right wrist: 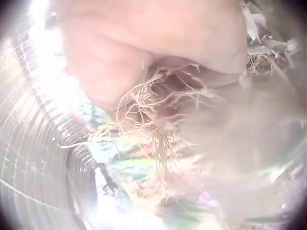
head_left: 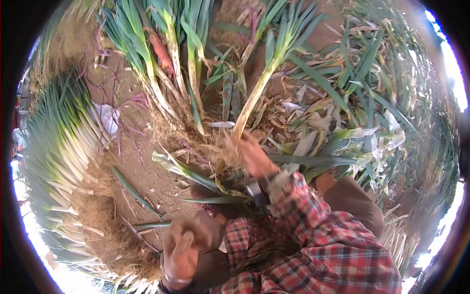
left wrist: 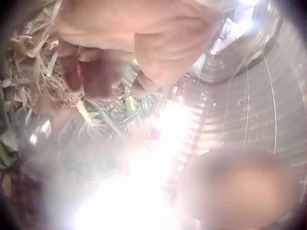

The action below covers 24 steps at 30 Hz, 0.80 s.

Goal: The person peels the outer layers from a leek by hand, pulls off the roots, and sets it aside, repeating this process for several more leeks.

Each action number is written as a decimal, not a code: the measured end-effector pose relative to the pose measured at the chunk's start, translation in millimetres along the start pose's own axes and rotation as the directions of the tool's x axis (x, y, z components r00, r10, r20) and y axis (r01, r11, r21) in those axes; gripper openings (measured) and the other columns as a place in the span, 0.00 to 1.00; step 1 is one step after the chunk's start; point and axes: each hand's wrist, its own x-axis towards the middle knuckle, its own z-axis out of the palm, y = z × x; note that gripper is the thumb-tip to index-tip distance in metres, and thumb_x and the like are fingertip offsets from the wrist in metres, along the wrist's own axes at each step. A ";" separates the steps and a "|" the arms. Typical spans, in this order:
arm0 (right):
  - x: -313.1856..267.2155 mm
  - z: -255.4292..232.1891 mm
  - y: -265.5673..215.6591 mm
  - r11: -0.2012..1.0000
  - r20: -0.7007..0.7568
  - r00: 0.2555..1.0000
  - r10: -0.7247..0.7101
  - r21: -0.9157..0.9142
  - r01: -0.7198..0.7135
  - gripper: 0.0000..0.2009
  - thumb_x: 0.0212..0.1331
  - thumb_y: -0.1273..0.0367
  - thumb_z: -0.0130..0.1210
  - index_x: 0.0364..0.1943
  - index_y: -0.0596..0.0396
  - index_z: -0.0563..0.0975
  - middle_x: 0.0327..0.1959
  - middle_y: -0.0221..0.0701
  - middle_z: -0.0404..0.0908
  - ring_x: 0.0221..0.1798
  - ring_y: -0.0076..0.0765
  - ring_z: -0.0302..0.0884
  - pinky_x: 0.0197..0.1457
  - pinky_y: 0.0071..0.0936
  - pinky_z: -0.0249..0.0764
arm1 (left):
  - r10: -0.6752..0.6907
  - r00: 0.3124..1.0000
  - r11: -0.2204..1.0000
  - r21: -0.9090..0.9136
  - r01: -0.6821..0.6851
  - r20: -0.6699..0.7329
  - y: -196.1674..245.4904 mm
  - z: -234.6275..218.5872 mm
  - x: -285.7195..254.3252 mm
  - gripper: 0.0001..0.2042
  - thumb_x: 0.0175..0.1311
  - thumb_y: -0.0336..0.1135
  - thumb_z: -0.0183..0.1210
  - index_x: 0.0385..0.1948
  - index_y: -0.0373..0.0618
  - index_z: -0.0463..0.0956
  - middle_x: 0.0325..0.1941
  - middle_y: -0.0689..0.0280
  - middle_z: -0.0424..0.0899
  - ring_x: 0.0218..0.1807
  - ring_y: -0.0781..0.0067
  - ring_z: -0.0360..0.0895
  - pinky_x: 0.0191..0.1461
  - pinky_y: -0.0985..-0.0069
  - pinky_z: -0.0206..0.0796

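Note:
My right hand [head_left: 252,154] grips a large green onion [head_left: 255,100] by its root end, the stalk slanting up to fanned green leaves. Thin pale roots [right wrist: 160,105] hang out below the curled fingers in the right wrist view. Blurred in the head view, my left hand [head_left: 181,255] is raised near the knee, beside the rooty ends of a stacked row. The left wrist view shows its fingers [left wrist: 91,72] loosely bent, with nothing held in them. Just ahead, several unpeeled green onions [head_left: 164,98] lie together on the soil, a reddish strip [head_left: 161,51] among them.
A long row of cleaned green onions [head_left: 73,142] lines the left, their brown roots [head_left: 105,225] facing inward. Stripped leaves and dry skins [head_left: 362,88] heap up at the right. Purple string [head_left: 137,100] and loose leaves [head_left: 134,191] lie on the ground.

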 end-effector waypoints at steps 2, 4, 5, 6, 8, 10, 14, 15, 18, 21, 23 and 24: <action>-14.7 -42.2 -87.8 -0.050 0.337 0.844 0.417 0.936 -0.350 0.23 0.65 0.64 0.55 0.60 0.61 0.68 0.49 0.39 0.78 0.48 0.38 0.78 0.51 0.32 0.75 | 0.128 0.991 0.914 0.393 -0.100 -0.045 -3.5 21.5 25.7 0.23 0.65 0.42 0.56 0.55 0.33 0.67 0.48 0.53 0.79 0.46 0.65 0.77 0.50 0.70 0.70; -44.5 -59.8 -129.5 0.072 0.379 0.852 0.362 0.900 -0.431 0.20 0.65 0.65 0.55 0.56 0.61 0.69 0.45 0.33 0.79 0.45 0.28 0.76 0.46 0.25 0.74 | 0.204 0.962 0.727 0.629 -0.274 0.183 -15.5 20.3 52.8 0.25 0.64 0.44 0.59 0.56 0.35 0.69 0.49 0.55 0.80 0.48 0.70 0.77 0.51 0.72 0.70; -62.8 -58.8 -136.1 0.233 0.335 0.912 0.235 0.892 -0.388 0.20 0.65 0.66 0.54 0.56 0.62 0.69 0.44 0.32 0.78 0.44 0.26 0.75 0.46 0.24 0.74 | 0.074 0.977 0.726 0.661 -0.190 0.200 -22.3 24.3 58.9 0.23 0.64 0.43 0.60 0.54 0.35 0.70 0.46 0.57 0.81 0.46 0.71 0.78 0.49 0.73 0.71; -84.9 -59.8 -145.9 0.148 0.438 0.876 0.204 0.870 -0.470 0.21 0.64 0.66 0.55 0.57 0.62 0.68 0.49 0.35 0.77 0.47 0.27 0.73 0.51 0.26 0.72 | -0.049 0.979 0.713 0.693 -0.105 0.199 -25.7 31.8 58.8 0.22 0.63 0.42 0.61 0.52 0.35 0.72 0.43 0.59 0.82 0.44 0.72 0.78 0.48 0.74 0.71; -117.4 -72.0 -149.1 0.604 0.502 0.864 -0.034 0.699 -0.383 0.26 0.64 0.64 0.56 0.63 0.62 0.64 0.58 0.41 0.71 0.62 0.34 0.65 0.63 0.31 0.65 | -0.191 0.936 0.735 0.675 -0.062 0.295 -35.6 37.9 55.7 0.18 0.62 0.40 0.62 0.45 0.33 0.75 0.37 0.61 0.82 0.37 0.77 0.76 0.40 0.76 0.70; -127.3 -137.2 -182.1 0.770 0.797 0.574 0.186 0.244 -0.589 0.28 0.62 0.60 0.59 0.62 0.61 0.66 0.60 0.41 0.71 0.62 0.40 0.68 0.63 0.32 0.66 | -0.218 0.915 0.709 0.699 -0.090 0.340 -29.2 44.6 17.9 0.17 0.64 0.39 0.61 0.45 0.34 0.74 0.38 0.65 0.82 0.38 0.81 0.75 0.38 0.80 0.68; -141.1 -126.2 -159.1 -0.045 0.448 0.862 0.238 0.891 -0.451 0.25 0.67 0.49 0.48 0.54 0.56 0.71 0.46 0.36 0.76 0.49 0.38 0.77 0.53 0.40 0.74 | -0.219 0.813 0.898 0.437 -0.049 0.540 -21.9 25.1 -76.2 0.17 0.67 0.38 0.58 0.50 0.35 0.71 0.41 0.67 0.82 0.40 0.82 0.76 0.42 0.80 0.70; -141.2 -128.1 -171.4 -0.238 0.240 0.936 0.257 0.955 -0.179 0.25 0.68 0.48 0.47 0.53 0.56 0.71 0.41 0.34 0.77 0.45 0.36 0.78 0.51 0.42 0.74 | -0.205 0.822 0.900 0.433 -0.055 0.531 -24.9 17.1 -98.6 0.17 0.67 0.38 0.58 0.50 0.35 0.71 0.41 0.67 0.82 0.40 0.82 0.76 0.42 0.80 0.70; -115.3 -127.3 -171.3 -0.147 0.013 0.963 0.271 0.989 0.028 0.16 0.70 0.57 0.49 0.49 0.54 0.72 0.41 0.34 0.78 0.40 0.30 0.78 0.41 0.36 0.78 | -0.080 0.813 0.892 0.405 -0.200 0.577 -46.5 -2.9 -153.5 0.21 0.70 0.43 0.55 0.55 0.35 0.69 0.50 0.64 0.79 0.51 0.76 0.75 0.55 0.77 0.68; -112.9 -146.1 -224.5 -0.033 -0.049 0.946 0.320 0.997 0.063 0.14 0.67 0.62 0.54 0.49 0.56 0.72 0.39 0.32 0.78 0.37 0.29 0.79 0.38 0.28 0.78 | -0.097 0.832 0.676 0.649 -0.348 0.546 -38.7 -8.3 -178.8 0.23 0.70 0.45 0.55 0.57 0.35 0.69 0.54 0.62 0.78 0.55 0.72 0.74 0.58 0.74 0.66; -115.2 -165.0 -243.9 0.212 -0.099 0.974 0.204 0.976 0.055 0.16 0.67 0.63 0.54 0.52 0.57 0.71 0.41 0.32 0.77 0.37 0.29 0.78 0.38 0.30 0.78 | 0.119 0.765 0.423 0.665 -0.615 0.633 -60.8 -18.0 -170.2 0.23 0.68 0.45 0.58 0.56 0.36 0.71 0.51 0.56 0.80 0.52 0.68 0.77 0.56 0.70 0.68; -117.2 -175.8 -252.8 0.304 -0.101 0.986 0.132 0.951 0.057 0.17 0.67 0.63 0.54 0.54 0.58 0.71 0.41 0.31 0.77 0.38 0.27 0.78 0.40 0.28 0.77 | 0.202 0.698 0.283 0.642 -0.713 0.687 -53.0 -14.8 -170.1 0.23 0.67 0.45 0.58 0.55 0.36 0.71 0.49 0.55 0.81 0.51 0.67 0.78 0.55 0.69 0.70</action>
